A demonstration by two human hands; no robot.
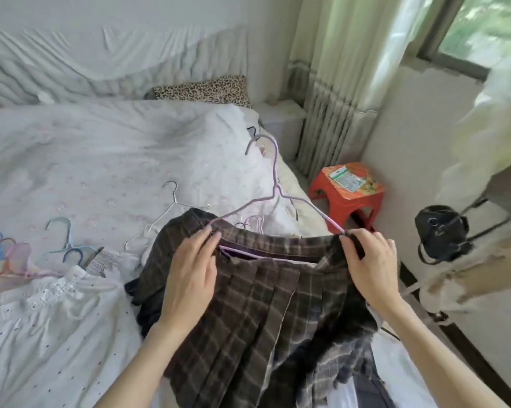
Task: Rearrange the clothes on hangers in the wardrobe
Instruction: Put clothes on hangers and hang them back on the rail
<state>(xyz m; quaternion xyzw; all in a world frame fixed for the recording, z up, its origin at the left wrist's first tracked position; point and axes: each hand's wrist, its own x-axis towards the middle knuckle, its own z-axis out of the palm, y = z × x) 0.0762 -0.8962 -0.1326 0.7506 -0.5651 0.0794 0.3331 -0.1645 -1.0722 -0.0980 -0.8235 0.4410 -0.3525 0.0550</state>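
Note:
A dark brown plaid pleated skirt (266,313) lies over the near edge of the bed, its waistband stretched across a thin lilac wire hanger (275,189). My left hand (189,278) pinches the waistband at the hanger's left end, with the palm resting on the pleats. My right hand (369,260) pinches the waistband's dark corner at the hanger's right end. The hanger's hook points up and away over the bed.
A white dotted garment (51,325) lies at the lower left on the white bed (95,160). A silver hanger (166,213) and several coloured hangers (27,251) lie loose on the bed. A red stool (347,195) stands on the right, and a black bag (442,231) hangs beside pale clothes.

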